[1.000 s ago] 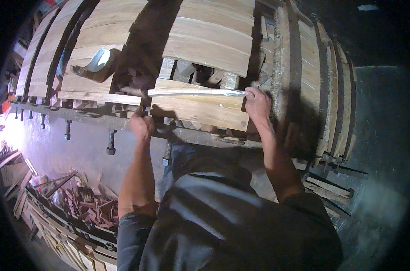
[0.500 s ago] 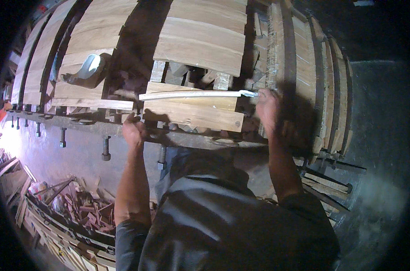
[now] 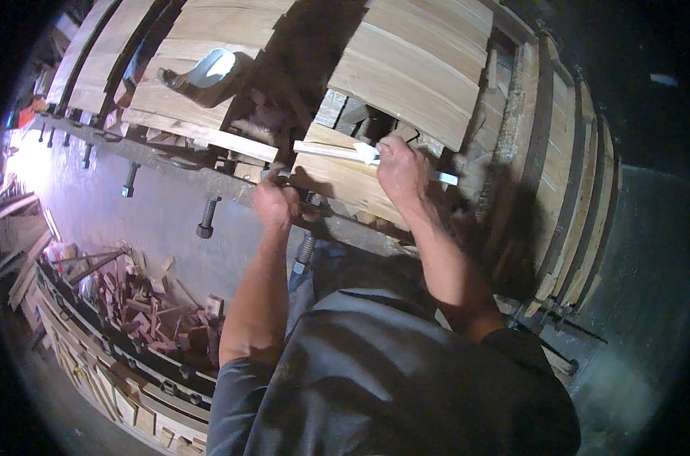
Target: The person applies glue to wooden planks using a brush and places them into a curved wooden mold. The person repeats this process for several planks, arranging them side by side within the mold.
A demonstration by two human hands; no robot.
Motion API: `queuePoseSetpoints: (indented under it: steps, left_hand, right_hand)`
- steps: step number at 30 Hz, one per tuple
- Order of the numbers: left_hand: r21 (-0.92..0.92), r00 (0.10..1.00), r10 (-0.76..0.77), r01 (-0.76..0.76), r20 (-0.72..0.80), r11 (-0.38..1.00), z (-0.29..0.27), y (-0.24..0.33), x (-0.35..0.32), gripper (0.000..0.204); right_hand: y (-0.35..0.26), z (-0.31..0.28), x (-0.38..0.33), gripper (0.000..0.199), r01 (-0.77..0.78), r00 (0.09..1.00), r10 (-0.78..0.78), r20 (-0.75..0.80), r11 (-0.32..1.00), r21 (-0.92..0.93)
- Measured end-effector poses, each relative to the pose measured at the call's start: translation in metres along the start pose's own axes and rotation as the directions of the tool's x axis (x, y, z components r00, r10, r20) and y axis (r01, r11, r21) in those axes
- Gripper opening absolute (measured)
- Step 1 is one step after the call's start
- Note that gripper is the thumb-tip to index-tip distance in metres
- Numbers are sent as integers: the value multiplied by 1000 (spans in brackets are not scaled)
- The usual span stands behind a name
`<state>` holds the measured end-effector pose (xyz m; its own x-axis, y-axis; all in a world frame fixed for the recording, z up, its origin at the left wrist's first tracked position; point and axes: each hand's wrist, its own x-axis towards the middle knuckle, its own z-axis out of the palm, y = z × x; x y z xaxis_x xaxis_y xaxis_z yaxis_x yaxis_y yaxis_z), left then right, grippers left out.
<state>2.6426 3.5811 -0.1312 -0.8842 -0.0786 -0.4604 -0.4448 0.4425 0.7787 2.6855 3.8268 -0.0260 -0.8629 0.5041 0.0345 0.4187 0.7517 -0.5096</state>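
My right hand (image 3: 402,171) is closed around a small spreading tool with a white, wet-looking tip (image 3: 366,153); its handle is hidden in my fingers. The tip rests at the upper edge of a narrow wooden strip (image 3: 322,150), which carries a white smear. Past my hand, the strip's white end (image 3: 443,178) shows. Just below lies a pale board (image 3: 337,173). My left hand (image 3: 276,204) is closed near the strip's left end, by the metal rail; what its fingers grip is hard to make out. A cut-open container with a pale inside (image 3: 212,68) sits on the panel to the left.
Wooden panels (image 3: 413,64) lie side by side on the rack, with dark gaps between them. Bolts (image 3: 206,219) hang below the metal rail (image 3: 162,157). A bin of wood offcuts (image 3: 151,308) stands at lower left. Stacked boards (image 3: 565,205) line the right.
My right hand has moved left along the strip with the spreading tool, from the far right end toward the middle. The whole view has shifted and tilted; my left hand stays by the strip's left end.
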Motion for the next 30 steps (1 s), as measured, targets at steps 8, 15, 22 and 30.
queuePoseSetpoints:
  steps: [8, 15, 22, 30]
  left_hand:
    - [115, 995, 68, -59, -73, 992, -2, 16, -8, 57]
    - [210, 981, 150, -121, -127, 970, -1, 8, -5, 55]
    - [98, 986, 109, -97, -130, 990, 12, -14, 6, 51]
    - [-277, 998, 21, -37, -62, 960, 16, -45, 22, 51]
  right_hand:
    - [-68, 60, 17, 15, 40, 999, -48, 23, 963, 265]
    - [-82, 87, 23, 18, 5, 1000, -5, -1, 818, 575]
    - [-4, 45, -2, 17, -57, 998, 58, 10, 906, 420]
    - [167, -29, -48, 17, -232, 946, 268, -181, 953, 196]
